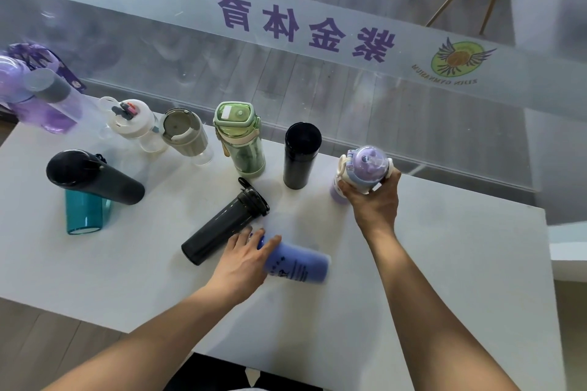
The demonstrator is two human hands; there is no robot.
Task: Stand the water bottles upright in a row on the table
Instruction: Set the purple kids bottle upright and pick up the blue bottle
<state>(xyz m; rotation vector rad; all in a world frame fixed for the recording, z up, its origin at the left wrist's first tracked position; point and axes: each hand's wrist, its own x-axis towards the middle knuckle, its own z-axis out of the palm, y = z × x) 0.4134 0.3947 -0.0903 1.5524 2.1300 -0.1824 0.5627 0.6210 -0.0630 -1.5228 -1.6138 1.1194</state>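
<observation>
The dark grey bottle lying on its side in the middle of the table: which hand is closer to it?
The left hand. It rests on the blue bottle right beside the dark grey bottle. The right hand is farther off, gripping the purple bottle.

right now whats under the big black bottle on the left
A teal bottle lies under the black bottle, which rests tilted across its top end. The teal bottle's cap end is covered, so it cannot be seen.
</observation>
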